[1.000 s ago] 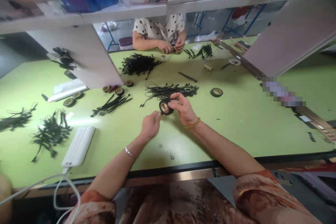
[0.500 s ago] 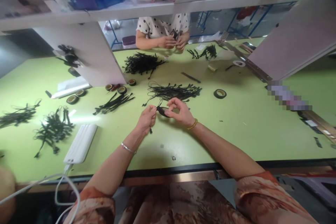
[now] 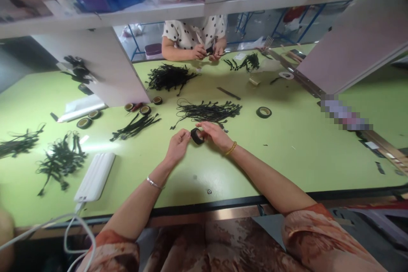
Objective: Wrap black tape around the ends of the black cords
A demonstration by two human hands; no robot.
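Observation:
My left hand (image 3: pixel 177 145) is closed in a pinch at the left side of a roll of black tape (image 3: pixel 196 137). The thin black cable that showed at these fingers half a second ago is mostly hidden now. Around the roll's right side, my right hand (image 3: pixel 217 137) is closed, with fingers over the top edge and the thumb near its core. Both hands are above the green table, just in front of a bundle of black cables (image 3: pixel 210 111).
More black cables (image 3: pixel 170 77) lie at the back and at left (image 3: pixel 63 157). Another tape roll (image 3: pixel 264 112) is to the right. A white power bank (image 3: pixel 95 176) sits at front left. Across the table a person's hands (image 3: pixel 208 52) hold something dark. A shelf (image 3: pixel 178 10) spans above.
The tape roll has turned more upright between my hands, and my right fingers have straightened over it. The cable end below my left hand is out of sight. The view has shifted slightly.

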